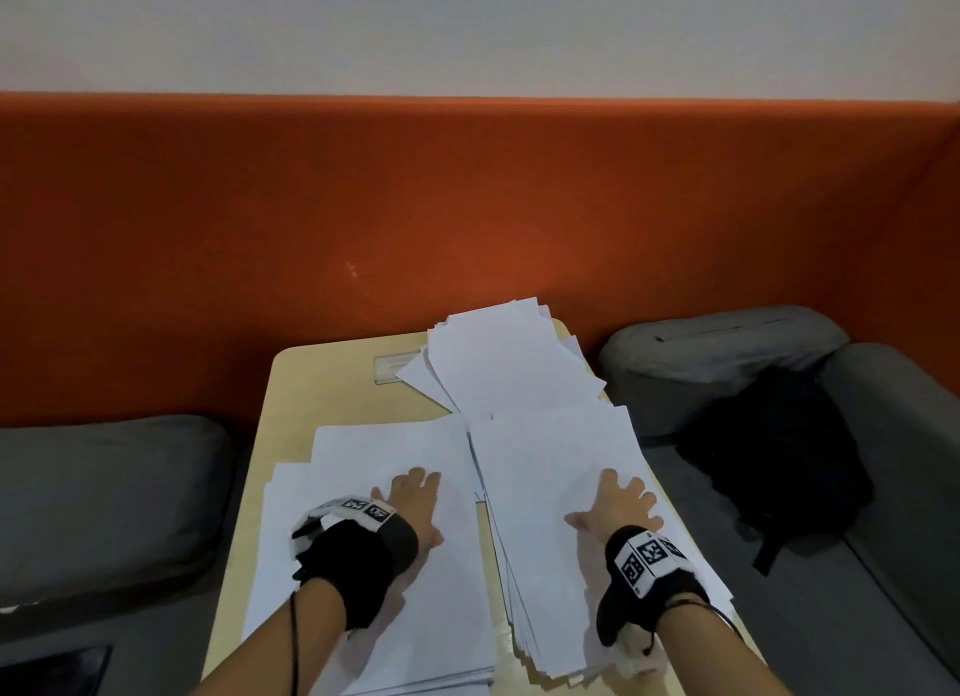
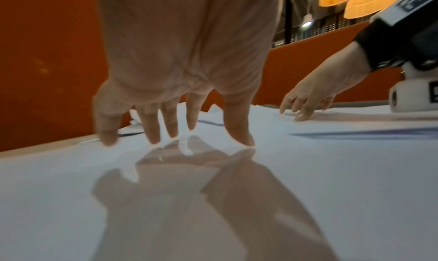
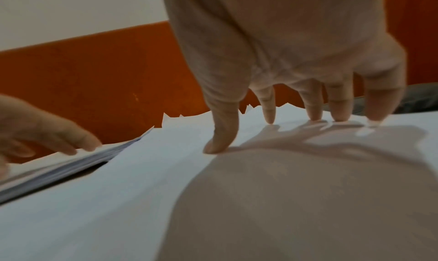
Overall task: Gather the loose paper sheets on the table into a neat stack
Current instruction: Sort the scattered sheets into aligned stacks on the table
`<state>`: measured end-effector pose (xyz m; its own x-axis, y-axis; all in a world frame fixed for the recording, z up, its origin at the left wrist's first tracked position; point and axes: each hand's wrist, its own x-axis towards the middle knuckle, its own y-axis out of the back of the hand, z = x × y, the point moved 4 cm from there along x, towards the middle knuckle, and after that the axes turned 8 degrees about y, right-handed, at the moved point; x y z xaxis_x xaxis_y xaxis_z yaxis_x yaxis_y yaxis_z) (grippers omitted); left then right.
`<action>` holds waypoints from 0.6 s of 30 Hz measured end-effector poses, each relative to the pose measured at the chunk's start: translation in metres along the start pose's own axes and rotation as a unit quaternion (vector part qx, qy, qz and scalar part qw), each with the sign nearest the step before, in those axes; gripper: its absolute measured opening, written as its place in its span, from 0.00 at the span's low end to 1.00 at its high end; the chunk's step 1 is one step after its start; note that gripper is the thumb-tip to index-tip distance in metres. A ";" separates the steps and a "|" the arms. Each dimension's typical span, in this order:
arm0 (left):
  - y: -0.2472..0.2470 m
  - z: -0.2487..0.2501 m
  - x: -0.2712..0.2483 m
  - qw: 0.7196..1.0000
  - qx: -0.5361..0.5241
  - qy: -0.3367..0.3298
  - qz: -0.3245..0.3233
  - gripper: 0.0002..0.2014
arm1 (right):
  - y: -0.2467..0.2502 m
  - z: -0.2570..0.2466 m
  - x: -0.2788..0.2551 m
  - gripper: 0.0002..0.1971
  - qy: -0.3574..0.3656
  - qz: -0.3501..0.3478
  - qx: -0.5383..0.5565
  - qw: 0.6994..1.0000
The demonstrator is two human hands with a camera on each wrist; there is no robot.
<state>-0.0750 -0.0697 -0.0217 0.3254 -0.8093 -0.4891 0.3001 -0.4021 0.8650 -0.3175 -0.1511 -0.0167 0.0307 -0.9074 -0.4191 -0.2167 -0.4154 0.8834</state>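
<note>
White paper: three loose piles (image 1: 514, 368) on the table (image 1: 291, 399).
Left hand (image 1: 413, 508): flat, fingers spread, pressing the pile left of the table middle, probably to slide it.
Right hand (image 1: 618, 508): spread wide on the fanned pile right of the middle.
Far pile: untouched.

The person's left hand (image 1: 413, 506) reaches forward palm down, fingers (image 2: 151, 128) straight and spread, tips pressed downward; the right hand (image 1: 621, 508) lies likewise, thumb out to its inner side, fingertips (image 3: 269, 113) planted; both forearms extend side by side, each wrist wrapped in a black strap.
</note>
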 end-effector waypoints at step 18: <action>-0.013 0.075 0.017 0.933 -0.354 0.048 -0.036 0.25 | -0.001 0.011 -0.012 0.47 -0.040 0.036 0.012 0.998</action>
<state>-0.1400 -0.1104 -0.0325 0.3508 -0.7347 -0.5807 0.8301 -0.0430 0.5559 -0.3284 -0.1391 -0.0153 -0.0645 -0.9266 -0.3705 -0.2389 -0.3462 0.9073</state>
